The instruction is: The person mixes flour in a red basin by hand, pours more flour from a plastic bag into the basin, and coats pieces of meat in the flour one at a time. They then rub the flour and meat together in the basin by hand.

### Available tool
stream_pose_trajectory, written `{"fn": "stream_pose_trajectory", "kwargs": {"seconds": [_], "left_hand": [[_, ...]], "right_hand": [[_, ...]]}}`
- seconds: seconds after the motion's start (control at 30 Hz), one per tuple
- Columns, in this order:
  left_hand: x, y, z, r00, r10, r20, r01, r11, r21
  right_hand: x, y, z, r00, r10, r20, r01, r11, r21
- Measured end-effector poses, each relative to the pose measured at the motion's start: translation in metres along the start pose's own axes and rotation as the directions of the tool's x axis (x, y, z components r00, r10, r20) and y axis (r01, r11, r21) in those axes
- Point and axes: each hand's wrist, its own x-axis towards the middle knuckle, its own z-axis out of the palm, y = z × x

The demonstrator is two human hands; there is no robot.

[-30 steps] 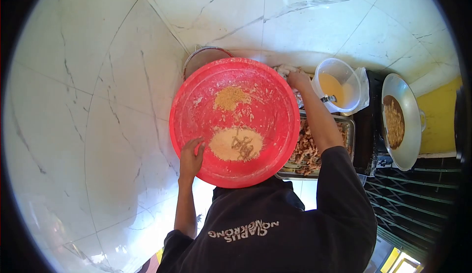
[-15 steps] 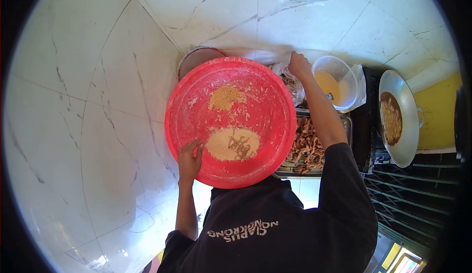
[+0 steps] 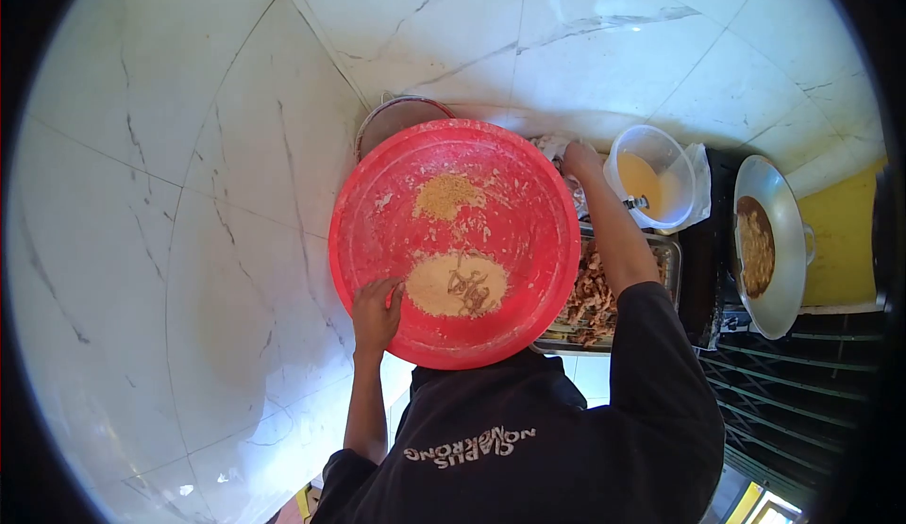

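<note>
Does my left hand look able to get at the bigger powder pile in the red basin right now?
Probably yes: your left hand is at the basin's near-left rim, beside the bigger powder pile, with nothing visible between them.

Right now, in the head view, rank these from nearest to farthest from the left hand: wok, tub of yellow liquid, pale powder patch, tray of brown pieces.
From the left hand:
1. Pale powder patch, just right of it, inside the red basin
2. Tray of brown pieces, right of the basin
3. Tub of yellow liquid, upper right
4. Wok, far right
</note>
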Motion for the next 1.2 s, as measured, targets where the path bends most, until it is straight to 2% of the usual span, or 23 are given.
{"fn": "stream_pose_trajectory", "kwargs": {"seconds": [0.13,0.23,0.43,0.53,0.67,0.83,0.93,1.03,1.13,1.2], "left_hand": [[0.002,0.001,-0.001,1.000,-0.010,0.008,0.010,1.000,0.004],[0.002,0.002,-0.001,0.999,-0.026,0.027,0.026,0.999,0.029],[0.003,0.002,0.000,1.000,0.011,-0.015,-0.011,1.000,0.005],[0.002,0.001,0.001,1.000,-0.007,-0.012,0.007,1.000,0.006],[0.002,0.003,0.000,0.999,0.006,-0.048,-0.006,1.000,-0.011],[0.003,0.003,-0.001,1.000,0.017,-0.016,-0.017,1.000,-0.024],[0.004,0.002,-0.001,0.999,0.024,0.031,-0.023,0.999,-0.040],[0.004,0.001,-0.002,0.999,0.020,0.030,-0.017,0.997,-0.081],[0.006,0.000,-0.002,0.999,0.037,0.029,-0.033,0.992,-0.118],[0.009,0.003,-0.004,0.999,0.026,0.048,-0.017,0.984,-0.177]], "right_hand": [[-0.008,-0.009,0.000,0.991,0.102,-0.087,-0.100,0.995,0.021],[-0.010,-0.013,0.001,0.995,0.038,-0.089,-0.044,0.996,-0.074],[-0.015,-0.023,0.000,0.993,0.090,-0.080,-0.099,0.989,-0.114],[-0.007,-0.016,0.010,0.991,0.076,-0.109,-0.084,0.994,-0.071],[0.000,-0.008,0.006,0.997,0.036,-0.064,-0.040,0.997,-0.067],[0.001,-0.007,-0.022,0.999,-0.047,-0.015,0.045,0.996,-0.083],[-0.002,-0.005,-0.040,0.970,-0.148,-0.194,0.136,0.988,-0.073],[-0.038,-0.021,-0.095,0.988,-0.094,-0.125,0.082,0.992,-0.099],[-0.038,-0.009,-0.120,0.989,-0.073,-0.126,0.074,0.997,0.002],[-0.052,-0.003,-0.145,0.983,-0.149,-0.104,0.157,0.984,0.079]]}}
